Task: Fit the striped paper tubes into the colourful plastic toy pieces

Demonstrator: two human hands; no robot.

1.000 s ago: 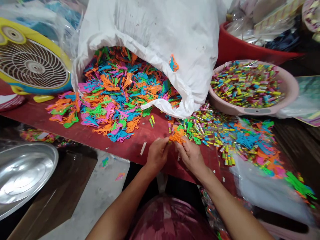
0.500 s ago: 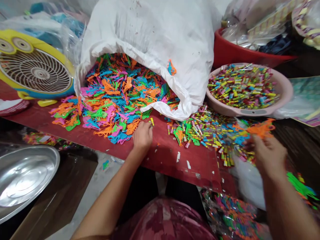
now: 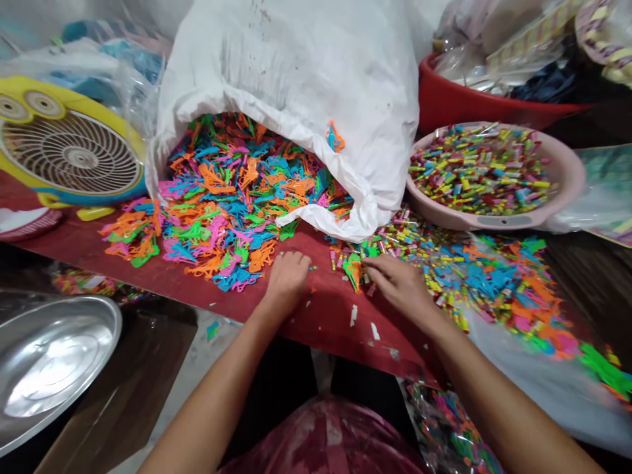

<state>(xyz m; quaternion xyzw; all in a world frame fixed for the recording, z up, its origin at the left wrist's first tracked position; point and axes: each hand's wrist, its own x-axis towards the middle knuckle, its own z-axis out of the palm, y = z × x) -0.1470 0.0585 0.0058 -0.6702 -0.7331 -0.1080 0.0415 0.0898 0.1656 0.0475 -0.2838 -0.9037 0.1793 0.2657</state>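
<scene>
Left of the white woven sack [image 3: 291,72], a yellow-and-blue cartoon-faced plastic fan [image 3: 74,155] stands on a red-painted tabletop [image 3: 326,322], and a shiny round steel basin [image 3: 49,368] sits lower down, further left of the sack and off the table's edge. Out of the sack's open mouth runs a dense heap of flat plastic toy pieces [image 3: 232,210] in orange, blue, pink and green. One orange-and-blue piece [image 3: 335,137] clings to the sack's outer face.

Just in front of the sack, the left hand [image 3: 287,283] rests palm down on the red tabletop beside the heap, fingers lightly curled and nothing visible in them. Right of it, the right hand [image 3: 397,286] lies on a loose scatter of small striped plastic tubes [image 3: 395,240], its fingertips [image 3: 368,262] close together at a green piece [image 3: 352,270]; whether they pinch anything, I cannot tell.

Right of the sack, a pale pink plastic basin [image 3: 444,220] is filled with more small striped tubes [image 3: 481,171]. Behind it sits a red plastic tub [image 3: 469,108] holding clear plastic bags [image 3: 498,46]. Below the basin, mixed pieces and tubes [image 3: 498,283] lie across a translucent plastic sheet [image 3: 543,388].
</scene>
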